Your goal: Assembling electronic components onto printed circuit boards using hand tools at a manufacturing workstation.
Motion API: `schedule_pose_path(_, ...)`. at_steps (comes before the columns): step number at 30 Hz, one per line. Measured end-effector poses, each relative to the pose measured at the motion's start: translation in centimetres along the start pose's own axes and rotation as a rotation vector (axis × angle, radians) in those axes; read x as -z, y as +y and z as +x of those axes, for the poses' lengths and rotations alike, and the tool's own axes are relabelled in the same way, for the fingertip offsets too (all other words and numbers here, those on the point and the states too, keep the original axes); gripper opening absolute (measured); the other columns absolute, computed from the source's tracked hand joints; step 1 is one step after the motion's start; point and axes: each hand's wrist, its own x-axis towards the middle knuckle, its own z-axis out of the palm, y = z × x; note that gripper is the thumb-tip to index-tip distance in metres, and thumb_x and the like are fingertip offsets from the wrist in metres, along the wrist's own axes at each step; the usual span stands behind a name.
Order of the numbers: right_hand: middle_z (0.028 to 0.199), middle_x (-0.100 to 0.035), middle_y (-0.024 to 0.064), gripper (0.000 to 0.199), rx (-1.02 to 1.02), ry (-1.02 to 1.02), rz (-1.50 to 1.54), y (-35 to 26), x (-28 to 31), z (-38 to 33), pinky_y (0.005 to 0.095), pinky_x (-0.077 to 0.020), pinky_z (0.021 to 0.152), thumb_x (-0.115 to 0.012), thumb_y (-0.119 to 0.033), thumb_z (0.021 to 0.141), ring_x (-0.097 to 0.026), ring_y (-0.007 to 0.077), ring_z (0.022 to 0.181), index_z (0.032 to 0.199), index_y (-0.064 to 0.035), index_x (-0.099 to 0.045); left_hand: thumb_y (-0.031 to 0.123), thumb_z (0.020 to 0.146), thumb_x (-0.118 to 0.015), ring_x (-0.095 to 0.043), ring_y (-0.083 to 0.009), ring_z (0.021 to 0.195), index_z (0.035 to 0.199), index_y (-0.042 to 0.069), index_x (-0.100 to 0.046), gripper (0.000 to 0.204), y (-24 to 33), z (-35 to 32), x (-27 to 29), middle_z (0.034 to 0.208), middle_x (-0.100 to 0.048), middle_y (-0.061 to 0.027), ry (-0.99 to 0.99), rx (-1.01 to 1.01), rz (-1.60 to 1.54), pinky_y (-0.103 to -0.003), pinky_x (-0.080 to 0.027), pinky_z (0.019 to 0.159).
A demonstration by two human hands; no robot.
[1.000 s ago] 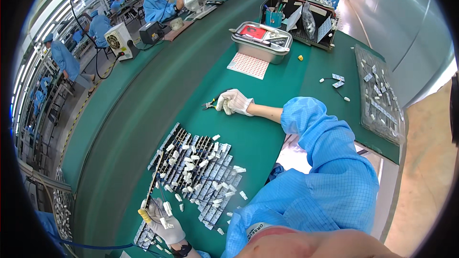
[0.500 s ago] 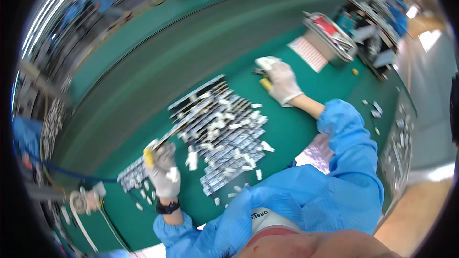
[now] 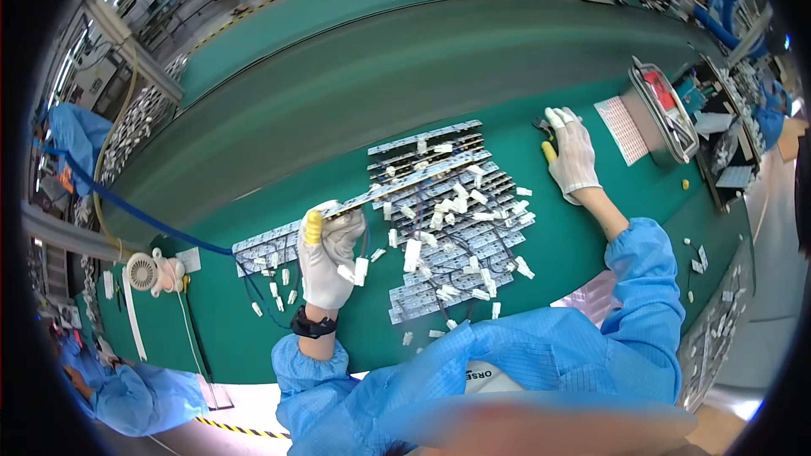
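My left hand [image 3: 328, 257], in a white glove with yellow on the thumb, grips one end of a long narrow circuit board strip [image 3: 422, 176]. The strip slants up to the right over a spread of similar strips [image 3: 452, 295] with dark wires and white plug connectors [image 3: 412, 255]. White connectors also hang beside my left palm. My right hand [image 3: 573, 156], gloved too, lies on the green table with fingers stretched and the yellow-tipped thumb apart. A small dark hand tool [image 3: 542, 126] lies at its fingertips, partly covered; its kind is unclear.
More strips [image 3: 269, 247] lie left of my left hand, near a small round fan [image 3: 145, 272]. At right stand a bin [image 3: 663, 114] and a dotted sheet [image 3: 621, 130]. A conveyor belt [image 3: 338, 93] runs beyond the table [image 3: 553, 241]. A co-worker [image 3: 139, 393] sits at lower left.
The view has swung, so the whole table sits further right in the picture. My left hand still holds a strip; my right hand stays by the dark tool, its fingers now straighter.
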Motion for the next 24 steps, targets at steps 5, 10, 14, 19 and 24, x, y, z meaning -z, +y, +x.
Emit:
schedule_pose_path(5, 0.119, -0.051, 0.0139, 0.056, 0.109, 0.037, 0.178, -0.1, 0.9, -0.6, 0.042, -0.0359, 0.1, -0.067, -0.005, 0.07, -0.045, 0.032, 0.116, 0.122, -0.0092, -0.048, 0.03, 0.094, -0.046, -0.061, -0.0241, 0.088, 0.109, -0.001, -0.052, 0.035, -0.5, 0.7, 2.5, 0.094, -0.063, -0.0147, 0.068, 0.107, 0.0, -0.035, -0.049, 0.084)
schedule_pose_path(10, 0.121, -0.049, 0.0159, 0.052, 0.105, 0.01, 0.209, 0.7, -0.2, -0.4, 0.0417, -0.0314, 0.103, -0.063, -0.014, 0.076, -0.044, 0.0321, 0.117, 0.124, -0.0049, -0.045, 0.03, 0.095, -0.043, -0.06, -0.022, 0.094, 0.109, 0.001, -0.055, 0.034, -1.0, 0.8, 2.2, 0.099, -0.064, -0.012, -0.023, -0.032, 0.125, -0.031, -0.047, 0.089)
schedule_pose_path(14, 0.122, -0.048, 0.0154, 0.053, 0.071, 0.011, 0.196, 1.3, -0.9, -0.8, 0.0398, -0.0315, 0.103, -0.063, -0.016, 0.076, -0.044, 0.0301, 0.118, 0.124, -0.0051, -0.044, 0.033, 0.094, -0.044, -0.06, -0.0225, 0.096, 0.093, 0.002, -0.065, 0.037, -1.5, 1.6, 2.9, 0.102, -0.064, -0.012, -0.064, -0.027, 0.136, -0.032, -0.051, 0.084)
schedule_pose_path(19, 0.115, -0.053, 0.0149, 0.048, 0.17, 0.122, 0.215, -1.0, 0.3, 0.6, 0.038, -0.0423, 0.093, -0.062, -0.014, 0.078, -0.051, 0.0293, 0.109, 0.122, -0.005, -0.046, 0.028, 0.096, -0.041, -0.053, -0.0249, 0.105, 0.12, 0.001, -0.046, 0.037, -0.7, 1.1, 4.2, 0.112, -0.056, -0.0138, -0.175, -0.066, 0.192, -0.03, -0.046, 0.09)
schedule_pose_path(24, 0.079, -0.059, 0.0034, 0.057, -0.235, -0.342, 1.441, -8.7, 7.0, 4.0, 0.0162, -0.0356, 0.051, -0.05, -0.043, 0.089, -0.044, 0.0037, 0.058, 0.13, -0.004, -0.041, 0.023, 0.094, -0.042, -0.06, -0.024, 0.096, 0.116, 0.003, -0.048, 0.03, 0.3, -0.3, -0.5, 0.105, -0.062, -0.0141, -0.116, -0.084, 0.298, -0.037, -0.048, 0.085)
